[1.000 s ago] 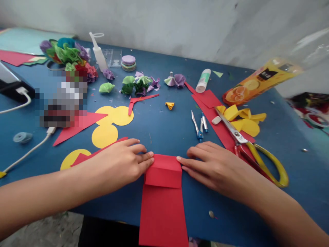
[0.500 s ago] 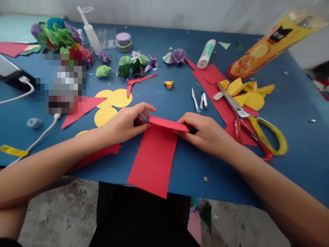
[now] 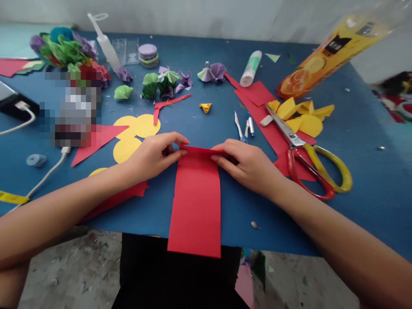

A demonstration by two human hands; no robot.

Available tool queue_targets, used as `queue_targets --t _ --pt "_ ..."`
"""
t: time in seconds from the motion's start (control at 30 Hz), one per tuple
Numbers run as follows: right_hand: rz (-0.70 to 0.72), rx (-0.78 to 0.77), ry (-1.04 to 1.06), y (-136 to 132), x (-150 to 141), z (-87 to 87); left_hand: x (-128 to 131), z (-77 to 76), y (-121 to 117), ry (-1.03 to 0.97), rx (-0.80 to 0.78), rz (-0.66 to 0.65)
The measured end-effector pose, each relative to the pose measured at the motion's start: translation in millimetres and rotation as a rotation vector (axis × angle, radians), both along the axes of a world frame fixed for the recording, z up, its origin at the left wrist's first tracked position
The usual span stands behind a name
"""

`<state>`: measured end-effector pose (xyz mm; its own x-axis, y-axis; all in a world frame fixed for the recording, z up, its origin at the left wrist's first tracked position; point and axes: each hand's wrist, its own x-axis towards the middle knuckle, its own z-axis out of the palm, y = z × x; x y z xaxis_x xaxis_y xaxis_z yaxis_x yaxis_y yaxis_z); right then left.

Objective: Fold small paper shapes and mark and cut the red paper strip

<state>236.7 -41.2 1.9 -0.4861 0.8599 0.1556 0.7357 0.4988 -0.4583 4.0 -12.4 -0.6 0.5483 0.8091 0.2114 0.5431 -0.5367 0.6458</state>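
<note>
A long red paper strip [image 3: 195, 201] lies on the blue table [image 3: 370, 180] and hangs over its near edge. My left hand [image 3: 154, 154] pinches the strip's far left corner. My right hand [image 3: 244, 165] pinches the far right corner. Between them the far end of the strip is turned up into a narrow fold. Both hands have their fingers closed on the paper.
Yellow-and-red scissors [image 3: 309, 150] lie right of my right hand on red scraps, with yellow paper pieces [image 3: 302, 118] behind. A compass [image 3: 243, 126], glue stick [image 3: 251, 68], yellow circles [image 3: 135, 131], folded paper flowers [image 3: 164, 81] and an orange packet [image 3: 325, 58] lie farther back. A cable [image 3: 41, 180] runs at left.
A second ago both hands pressed flat on a wide fold; since then they lifted the strip's far end, and the strip has swung straight with a narrower fold. The view tilted down.
</note>
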Motion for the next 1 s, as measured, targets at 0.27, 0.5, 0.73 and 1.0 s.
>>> queue_targets --t 0.27,0.5,0.73,1.0 --pt "-0.018 0.062 0.092 1.5 0.1 -2.6 -0.5 -0.6 0.8 -0.023 0.010 0.013" --pt "-0.009 0.068 0.069 1.3 0.6 -4.7 -1.3 -4.3 2.1 0.028 0.106 -0.052" --pt "-0.019 0.083 0.063 0.3 -1.7 -3.1 -0.4 -5.4 1.1 0.039 0.126 -0.033" --pt "0.000 0.092 0.058 0.5 -1.3 -5.0 -1.7 -8.3 1.7 0.030 0.183 -0.061"
